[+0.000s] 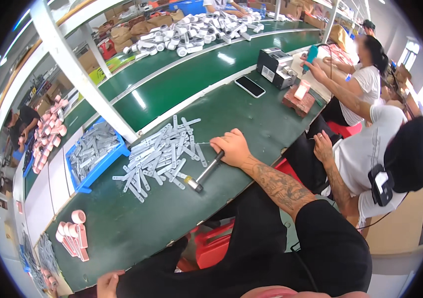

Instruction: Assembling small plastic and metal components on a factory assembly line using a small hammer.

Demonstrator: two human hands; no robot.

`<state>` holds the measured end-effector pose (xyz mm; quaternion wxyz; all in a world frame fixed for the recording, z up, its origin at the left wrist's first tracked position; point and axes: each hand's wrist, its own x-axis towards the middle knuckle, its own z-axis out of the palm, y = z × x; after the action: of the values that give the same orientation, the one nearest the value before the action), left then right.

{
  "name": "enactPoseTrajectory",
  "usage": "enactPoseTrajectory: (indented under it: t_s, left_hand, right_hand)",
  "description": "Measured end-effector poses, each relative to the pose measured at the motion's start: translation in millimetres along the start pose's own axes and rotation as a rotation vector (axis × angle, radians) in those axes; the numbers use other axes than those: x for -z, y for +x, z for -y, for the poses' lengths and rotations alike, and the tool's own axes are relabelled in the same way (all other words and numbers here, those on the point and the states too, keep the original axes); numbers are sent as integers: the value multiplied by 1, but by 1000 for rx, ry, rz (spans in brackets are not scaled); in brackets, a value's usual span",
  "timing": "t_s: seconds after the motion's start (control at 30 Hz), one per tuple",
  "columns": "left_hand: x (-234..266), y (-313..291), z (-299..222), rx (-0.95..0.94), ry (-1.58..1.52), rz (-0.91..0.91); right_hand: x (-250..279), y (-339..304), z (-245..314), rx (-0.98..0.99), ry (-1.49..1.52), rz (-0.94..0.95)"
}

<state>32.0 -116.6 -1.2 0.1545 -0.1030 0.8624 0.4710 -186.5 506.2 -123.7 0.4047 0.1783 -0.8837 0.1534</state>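
Observation:
My right hand [232,148] is closed around the handle end of a hammer [206,173] above the green tabletop. The hammer's head points down and left, beside a loose pile of grey flat strips [159,154] with holes. A thin metallic piece [202,143] shows at my fingertips; whether I hold it is unclear. At the lower edge, my left hand [108,284] rests by the table's front edge, partly cut off, its fingers apart with nothing visible in them. Several pink handle-shaped parts with round ends [75,235] lie on the table's left part.
A blue bin [83,175] of grey strips stands left of the pile. Further right are a phone [249,86], a black machine [276,68] and a reddish block [298,102]. Beyond the table runs a green conveyor [171,92]. Co-workers [380,134] sit close on my right, one holding a teal tool [311,55].

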Motion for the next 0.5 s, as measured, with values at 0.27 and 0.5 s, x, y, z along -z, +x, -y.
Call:
enactPoseTrajectory:
  t_s: [0.27, 0.5]
  left_hand:
    - [-16, 157, -83, -456, -13, 150]
    - [-119, 229, -119, -509, -151, 359]
  right_hand:
    - [17, 2, 8, 55, -19, 22]
    - [6, 12, 35, 124, 0, 46]
